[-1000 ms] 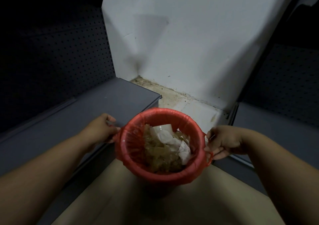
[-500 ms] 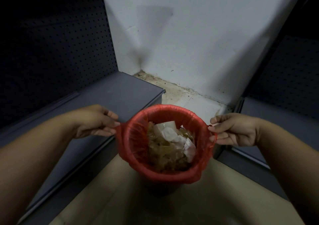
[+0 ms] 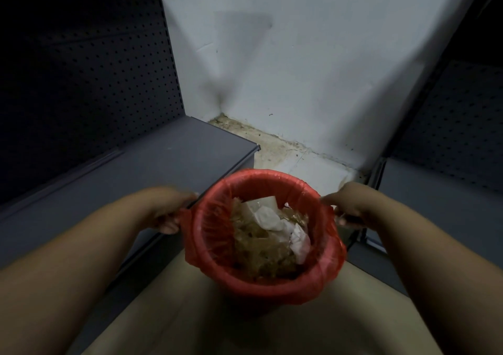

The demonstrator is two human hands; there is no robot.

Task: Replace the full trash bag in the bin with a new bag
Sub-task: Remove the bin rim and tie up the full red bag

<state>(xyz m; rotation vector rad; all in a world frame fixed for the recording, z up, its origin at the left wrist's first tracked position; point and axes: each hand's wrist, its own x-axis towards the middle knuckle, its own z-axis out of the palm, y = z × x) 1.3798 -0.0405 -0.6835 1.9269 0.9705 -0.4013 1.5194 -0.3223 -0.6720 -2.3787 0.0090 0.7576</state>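
Observation:
A red trash bag lines a small round bin on the floor, its edge folded over the rim. Inside lie crumpled brown wrappers and white paper. The bin itself is almost wholly covered by the bag. My left hand pinches the bag's left edge at the rim. My right hand pinches the bag's right edge, with the fingers curled around the plastic.
A grey metal shelf base runs along the left, with dark perforated back panels above it. Another grey shelf stands at the right. A white wall meets a dirty floor corner behind the bin. Beige floor lies in front.
Both hands have closed in on the bag's edges at the rim and now grip the plastic. The view has shifted slightly.

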